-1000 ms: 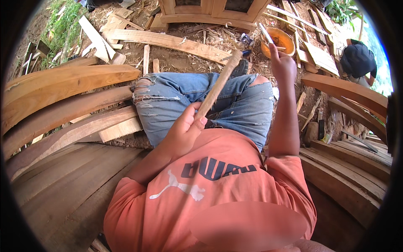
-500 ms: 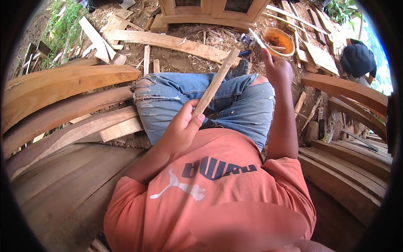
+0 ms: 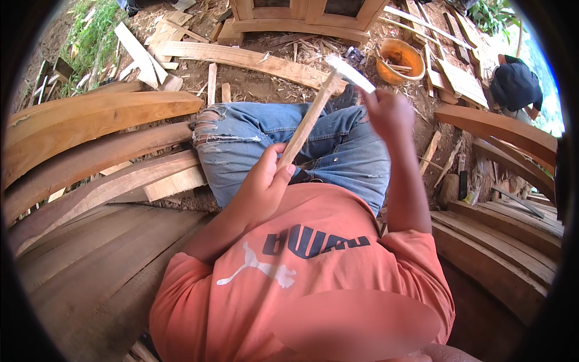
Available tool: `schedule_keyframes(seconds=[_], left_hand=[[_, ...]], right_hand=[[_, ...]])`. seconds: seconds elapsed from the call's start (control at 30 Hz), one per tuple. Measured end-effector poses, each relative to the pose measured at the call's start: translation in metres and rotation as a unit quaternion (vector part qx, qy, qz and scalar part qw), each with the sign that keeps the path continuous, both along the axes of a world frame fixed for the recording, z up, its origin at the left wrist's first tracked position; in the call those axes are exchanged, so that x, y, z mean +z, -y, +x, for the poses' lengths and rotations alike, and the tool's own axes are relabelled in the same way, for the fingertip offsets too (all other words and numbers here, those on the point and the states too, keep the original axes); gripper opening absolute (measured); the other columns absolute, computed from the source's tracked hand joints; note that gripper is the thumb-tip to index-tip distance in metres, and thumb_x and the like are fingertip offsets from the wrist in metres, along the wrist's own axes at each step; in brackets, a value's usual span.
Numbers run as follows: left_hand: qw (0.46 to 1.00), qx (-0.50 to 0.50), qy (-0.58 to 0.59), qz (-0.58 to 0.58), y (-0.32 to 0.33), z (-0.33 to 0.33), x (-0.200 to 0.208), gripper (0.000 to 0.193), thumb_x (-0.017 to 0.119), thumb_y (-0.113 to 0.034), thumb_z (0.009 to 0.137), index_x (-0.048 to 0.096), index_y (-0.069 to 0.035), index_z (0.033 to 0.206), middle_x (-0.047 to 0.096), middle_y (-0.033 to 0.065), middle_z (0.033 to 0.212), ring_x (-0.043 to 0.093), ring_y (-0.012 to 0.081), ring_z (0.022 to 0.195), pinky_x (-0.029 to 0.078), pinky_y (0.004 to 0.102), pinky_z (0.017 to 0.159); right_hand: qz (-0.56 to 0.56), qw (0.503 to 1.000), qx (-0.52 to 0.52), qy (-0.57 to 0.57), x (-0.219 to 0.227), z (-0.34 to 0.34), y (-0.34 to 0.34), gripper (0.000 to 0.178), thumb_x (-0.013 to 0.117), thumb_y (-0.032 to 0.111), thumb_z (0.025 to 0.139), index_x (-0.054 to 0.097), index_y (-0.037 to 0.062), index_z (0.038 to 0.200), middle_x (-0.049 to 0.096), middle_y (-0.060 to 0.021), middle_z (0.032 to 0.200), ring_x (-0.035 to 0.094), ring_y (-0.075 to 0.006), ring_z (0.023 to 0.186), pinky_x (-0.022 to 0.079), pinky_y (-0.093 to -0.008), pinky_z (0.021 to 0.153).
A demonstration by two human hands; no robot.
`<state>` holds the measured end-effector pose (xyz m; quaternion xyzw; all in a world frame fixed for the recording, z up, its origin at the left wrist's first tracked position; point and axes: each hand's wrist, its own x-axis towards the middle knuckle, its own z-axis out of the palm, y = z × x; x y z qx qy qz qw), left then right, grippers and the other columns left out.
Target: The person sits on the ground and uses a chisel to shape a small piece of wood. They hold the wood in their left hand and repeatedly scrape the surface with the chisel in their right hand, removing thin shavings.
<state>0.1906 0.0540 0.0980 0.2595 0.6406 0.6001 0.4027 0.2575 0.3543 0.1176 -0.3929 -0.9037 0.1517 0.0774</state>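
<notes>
My left hand point(image 3: 265, 184) is closed round the lower end of a slim wooden stick point(image 3: 310, 122), its thumb lying along the wood. The stick slants up and to the right, above my jeans. My right hand point(image 3: 391, 114) is a fist gripping a knife point(image 3: 354, 75); its bright blade points up and left, and the handle is hidden in the fingers. The blade crosses the stick's upper end and appears to touch it. Glare and blur hide the cutting edge.
An orange bowl point(image 3: 401, 59) with wood pieces inside sits beyond my right hand. Ahead lie a long plank point(image 3: 241, 60) and scattered shavings. A wooden panelled piece point(image 3: 301, 27) stands at the top. Curved boards point(image 3: 102, 111) flank me. Another person point(image 3: 515, 84) bends at far right.
My right hand has come left and slightly down with the knife, bringing the blade from beside the bowl onto the stick's upper end. The left hand and stick have hardly moved.
</notes>
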Motion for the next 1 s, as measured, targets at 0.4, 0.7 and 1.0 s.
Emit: schedule_keyframes(seconds=[0.4, 0.7, 1.0], left_hand=[[0.947, 0.022, 0.313, 0.066, -0.005, -0.012, 0.019, 0.031, 0.043, -0.026, 0.115, 0.045, -0.011, 0.142, 0.041, -0.0027, 0.081, 0.034, 0.0034, 0.061, 0.032, 0.0187, 0.054], [0.958, -0.047, 0.269, 0.088, 0.007, 0.0, 0.028, 0.039, 0.043, -0.029, 0.114, 0.042, -0.008, 0.147, 0.04, -0.0017, 0.077, 0.031, 0.0036, 0.056, 0.028, 0.0181, 0.051], [0.922, -0.013, 0.37, 0.116, -0.003, -0.011, 0.022, 0.039, 0.042, -0.029, 0.113, 0.043, -0.009, 0.147, 0.04, -0.0001, 0.078, 0.031, 0.0052, 0.053, 0.026, 0.0195, 0.047]], right_hand=[[-0.009, 0.953, 0.276, -0.122, 0.005, 0.016, 0.089, 0.061, 0.071, 0.061, 0.088, 0.06, 0.0086, 0.059, 0.059, -0.012, 0.058, 0.061, -0.0356, 0.056, 0.048, -0.0461, 0.055], [-0.044, 0.996, -0.031, -0.066, 0.004, -0.008, -0.025, 0.059, 0.064, 0.064, 0.095, 0.077, 0.0088, 0.078, 0.068, -0.0124, 0.064, 0.07, -0.0299, 0.065, 0.054, -0.0458, 0.066], [0.054, 0.952, 0.251, -0.164, 0.009, 0.009, 0.073, 0.064, 0.072, 0.065, 0.088, 0.061, 0.009, 0.058, 0.057, -0.0129, 0.056, 0.06, -0.0327, 0.052, 0.046, -0.0445, 0.051]])
